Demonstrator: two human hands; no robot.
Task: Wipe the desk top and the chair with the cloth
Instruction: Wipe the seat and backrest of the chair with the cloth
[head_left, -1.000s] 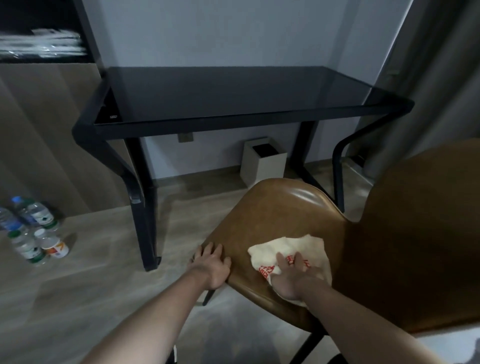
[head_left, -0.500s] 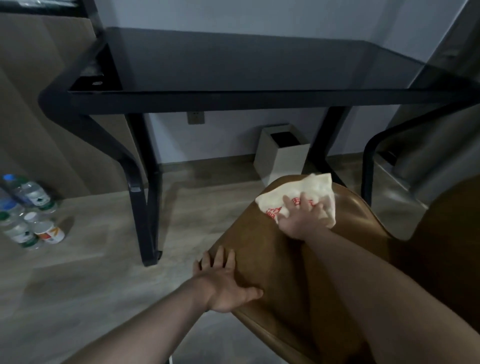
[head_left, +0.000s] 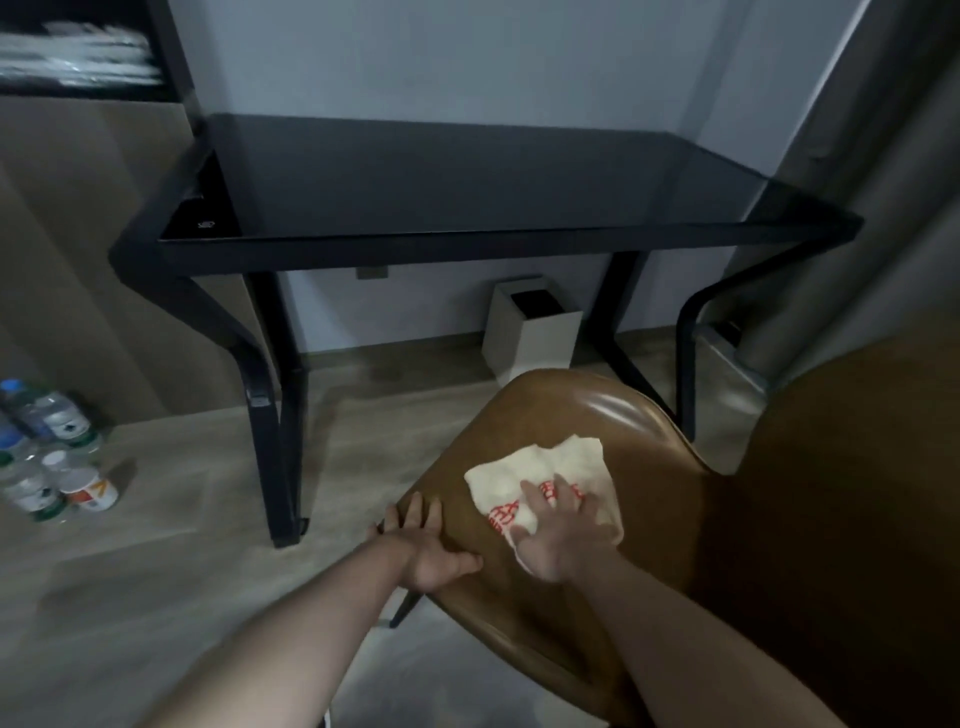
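A brown leather chair (head_left: 582, 410) stands in front of me, its seat low in the middle and its backrest at the right. A cream cloth (head_left: 524, 475) with red print lies on the seat. My right hand (head_left: 558, 535) presses flat on the cloth with fingers spread. At the seat's left edge rests my left hand (head_left: 426, 545), fingers straight, thumb on top. Behind the chair is the black glass-topped desk (head_left: 441, 176), with nothing on it.
Several water bottles (head_left: 41, 452) and a small cup stand on the wooden floor at the left. A white bin (head_left: 530, 332) sits under the desk against the wall. A grey curtain (head_left: 883, 156) hangs at the right. A shelf is at upper left.
My right hand has pulled the cloth back from the seat's front edge toward me. My left hand has stayed on the seat's left edge.
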